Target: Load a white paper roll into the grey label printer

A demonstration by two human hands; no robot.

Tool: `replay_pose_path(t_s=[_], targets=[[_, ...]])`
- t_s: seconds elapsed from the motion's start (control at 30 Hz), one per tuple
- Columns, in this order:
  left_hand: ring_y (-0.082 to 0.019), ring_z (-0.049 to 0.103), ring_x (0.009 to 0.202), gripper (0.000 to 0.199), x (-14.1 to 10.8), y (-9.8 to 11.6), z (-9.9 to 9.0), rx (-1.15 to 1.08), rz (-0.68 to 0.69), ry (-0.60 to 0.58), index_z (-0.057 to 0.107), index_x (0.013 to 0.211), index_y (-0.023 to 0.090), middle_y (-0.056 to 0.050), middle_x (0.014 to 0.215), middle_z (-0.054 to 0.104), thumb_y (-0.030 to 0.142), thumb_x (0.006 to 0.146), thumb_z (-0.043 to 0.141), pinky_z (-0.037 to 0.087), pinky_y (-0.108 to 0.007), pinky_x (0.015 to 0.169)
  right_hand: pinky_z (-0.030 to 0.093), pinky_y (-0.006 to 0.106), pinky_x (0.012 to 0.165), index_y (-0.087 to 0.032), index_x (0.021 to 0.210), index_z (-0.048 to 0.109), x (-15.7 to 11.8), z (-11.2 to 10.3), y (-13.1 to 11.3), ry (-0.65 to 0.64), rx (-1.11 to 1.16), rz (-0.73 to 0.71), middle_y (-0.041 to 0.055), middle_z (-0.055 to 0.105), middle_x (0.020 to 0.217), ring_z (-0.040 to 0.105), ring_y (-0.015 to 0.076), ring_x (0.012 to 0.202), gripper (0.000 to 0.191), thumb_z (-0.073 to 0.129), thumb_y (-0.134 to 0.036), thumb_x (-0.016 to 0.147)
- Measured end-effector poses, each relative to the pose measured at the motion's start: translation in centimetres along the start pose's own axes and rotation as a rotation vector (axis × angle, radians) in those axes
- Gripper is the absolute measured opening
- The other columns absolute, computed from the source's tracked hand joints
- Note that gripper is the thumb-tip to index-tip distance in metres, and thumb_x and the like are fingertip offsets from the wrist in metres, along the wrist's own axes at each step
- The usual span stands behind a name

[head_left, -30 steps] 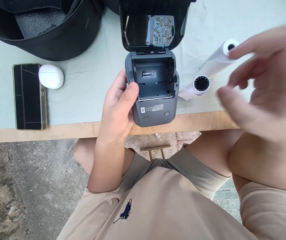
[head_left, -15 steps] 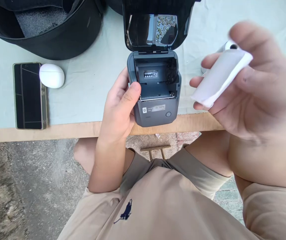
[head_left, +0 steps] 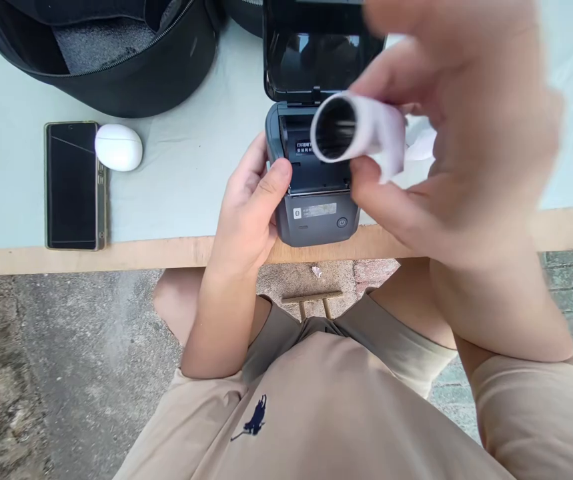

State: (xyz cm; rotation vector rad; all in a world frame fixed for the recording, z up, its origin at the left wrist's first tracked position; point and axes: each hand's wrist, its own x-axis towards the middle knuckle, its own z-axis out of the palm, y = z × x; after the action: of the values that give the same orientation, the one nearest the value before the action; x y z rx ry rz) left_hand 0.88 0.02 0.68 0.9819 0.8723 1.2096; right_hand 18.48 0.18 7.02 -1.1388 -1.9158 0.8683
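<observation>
A dark grey label printer [head_left: 316,220] stands at the table's front edge, its black lid [head_left: 311,63] raised. My left hand [head_left: 251,207] grips the printer's left side, thumb on the rim of the paper bay. Between the fingers and thumb of my right hand [head_left: 466,147], blurred by motion, is a white paper roll [head_left: 383,130]. The roll's hollow end faces left, and a flap of paper hangs from it. It is held above the right part of the printer's bay, covering some of it; I cannot tell whether they touch.
On the left lie a phone [head_left: 72,193] and a white egg-shaped case [head_left: 119,147] overlapping its edge. Behind them stands a black zippered bag [head_left: 161,80], open at the top. The wooden table edge [head_left: 166,255] runs in front, over my knees.
My right hand has moved left with the paper roll, from beside the printer to over its bay, and turned the roll's hollow end into view. My left hand still grips the printer.
</observation>
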Motion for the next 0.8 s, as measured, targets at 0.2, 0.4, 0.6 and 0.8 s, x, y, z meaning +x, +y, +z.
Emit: replay_pose_path(t_s=[0.2, 0.4, 0.6, 0.8], targets=[[-0.028, 0.048, 0.132, 0.034, -0.1, 0.0, -0.2, -0.047, -0.023, -0.033, 0.063, 0.115, 0.033, -0.001, 0.11, 0.068, 0.044, 0.083, 0.061, 0.053, -0.041, 0.099, 0.051, 0.046, 0.09, -0.032, 0.112, 0.053, 1.5, 0.9, 1.2, -0.057, -0.676, -0.136, -0.0045, 0.065, 0.118, 0.063, 0.0241, 0.105, 0.041, 0.06, -0.014, 0.076], [-0.026, 0.052, 0.128, 0.026, -0.1, 0.2, -0.2, -0.119, -0.032, -0.082, 0.064, 0.111, 0.033, 0.001, 0.118, 0.064, 0.038, 0.086, 0.059, 0.052, -0.037, 0.099, 0.051, 0.042, 0.087, -0.026, 0.089, 0.063, 1.4, 0.9, 1.3, 0.03, -0.652, -0.282, -0.0031, 0.067, 0.104, 0.063, 0.0202, 0.098, 0.015, 0.049, -0.029, 0.091], [-0.023, 0.057, 0.121, 0.031, -0.2, 0.1, -0.2, -0.147, 0.005, -0.101, 0.061, 0.113, 0.021, -0.005, 0.115, 0.063, 0.037, 0.087, 0.058, 0.05, -0.035, 0.101, 0.052, 0.034, 0.076, -0.028, 0.087, 0.062, -0.1, 1.5, 1.3, -0.021, -0.427, -0.352, -0.0022, 0.066, 0.091, 0.064, 0.0143, 0.089, 0.009, 0.055, -0.022, 0.088], [-0.026, 0.061, 0.112, 0.08, -0.1, -1.5, -0.9, 0.048, 0.012, -0.043, 0.04, 0.136, 0.026, -0.005, 0.118, 0.061, 0.035, 0.065, 0.076, 0.055, -0.034, 0.087, 0.052, 0.045, 0.099, -0.028, 0.089, 0.063, -0.6, 1.1, 2.6, 0.008, -0.223, -0.42, 0.0023, 0.064, 0.096, 0.061, 0.0211, 0.107, 0.008, 0.062, -0.025, 0.081]])
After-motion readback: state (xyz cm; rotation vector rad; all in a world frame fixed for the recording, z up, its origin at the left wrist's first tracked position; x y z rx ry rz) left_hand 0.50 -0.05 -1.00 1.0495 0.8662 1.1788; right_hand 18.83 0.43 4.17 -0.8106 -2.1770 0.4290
